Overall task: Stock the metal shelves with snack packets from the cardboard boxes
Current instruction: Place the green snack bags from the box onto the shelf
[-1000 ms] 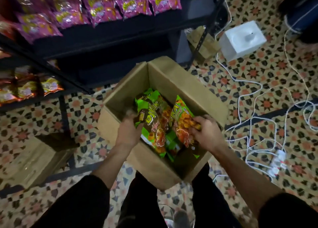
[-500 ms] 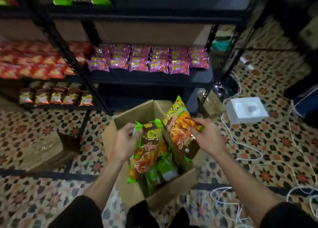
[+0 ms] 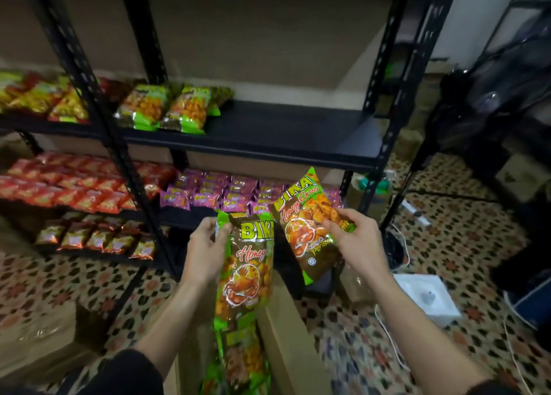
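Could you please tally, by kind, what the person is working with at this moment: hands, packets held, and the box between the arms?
Hands: 2, the left hand and the right hand.
Green Bika packets held: 2, the left packet and the right packet.
Cardboard box between the arms: 1.
Total: 5.
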`<action>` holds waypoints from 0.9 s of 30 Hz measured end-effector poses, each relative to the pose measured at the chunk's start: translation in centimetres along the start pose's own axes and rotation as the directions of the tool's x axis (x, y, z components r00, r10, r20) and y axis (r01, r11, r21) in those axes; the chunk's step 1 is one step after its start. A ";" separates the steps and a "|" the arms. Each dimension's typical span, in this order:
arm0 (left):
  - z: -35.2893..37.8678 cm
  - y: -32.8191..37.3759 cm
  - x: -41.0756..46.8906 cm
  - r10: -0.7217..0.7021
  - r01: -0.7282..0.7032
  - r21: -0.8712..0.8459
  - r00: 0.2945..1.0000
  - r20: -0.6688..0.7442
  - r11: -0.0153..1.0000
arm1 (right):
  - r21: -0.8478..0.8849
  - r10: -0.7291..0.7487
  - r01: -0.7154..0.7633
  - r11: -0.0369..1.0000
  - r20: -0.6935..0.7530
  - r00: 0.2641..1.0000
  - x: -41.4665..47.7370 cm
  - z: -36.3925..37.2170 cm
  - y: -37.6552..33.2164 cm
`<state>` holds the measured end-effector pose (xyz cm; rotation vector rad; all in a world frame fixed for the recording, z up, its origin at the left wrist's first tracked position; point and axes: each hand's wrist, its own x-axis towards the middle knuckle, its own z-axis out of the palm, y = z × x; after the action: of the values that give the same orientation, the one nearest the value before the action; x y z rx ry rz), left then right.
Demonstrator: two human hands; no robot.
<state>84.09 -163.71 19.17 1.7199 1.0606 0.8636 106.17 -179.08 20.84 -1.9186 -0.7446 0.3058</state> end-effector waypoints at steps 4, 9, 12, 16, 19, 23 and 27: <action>2.5 2.5 4.2 0.039 -0.046 -0.087 0.996 -0.080 0.995 | 0.109 -0.044 0.046 0.993 -0.017 0.999 4.8 -1.5 -1.9; 6.3 5.2 9.0 0.022 -0.047 -0.176 0.990 -0.142 0.983 | 0.220 -0.080 0.085 0.972 -0.034 0.996 11.6 -2.8 -3.2; 7.8 6.5 11.8 0.009 -0.046 -0.236 0.988 -0.157 0.971 | 0.255 -0.071 0.075 0.964 -0.025 0.997 15.1 -3.5 -3.4; 8.8 8.4 14.5 -0.015 -0.043 -0.276 0.978 -0.206 0.960 | 0.323 -0.029 0.040 0.946 -0.037 0.999 19.4 -3.6 -3.1; 9.2 9.2 16.3 -0.021 -0.055 -0.258 0.959 -0.282 0.965 | 0.371 -0.012 0.021 0.928 -0.029 1.000 22.5 -3.2 -2.8; 10.3 9.3 18.1 -0.038 -0.056 -0.236 0.925 -0.379 0.970 | 0.381 -0.003 0.009 0.925 -0.015 1.000 26.5 -2.5 -1.5; 11.6 10.3 19.2 -0.016 -0.100 -0.237 0.896 -0.444 0.966 | 0.427 0.039 -0.054 0.903 0.043 0.998 30.2 -2.1 -0.4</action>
<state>104.63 -152.17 26.72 1.3630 1.1469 1.4047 130.57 -161.77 25.47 -1.5165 -0.5945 0.4899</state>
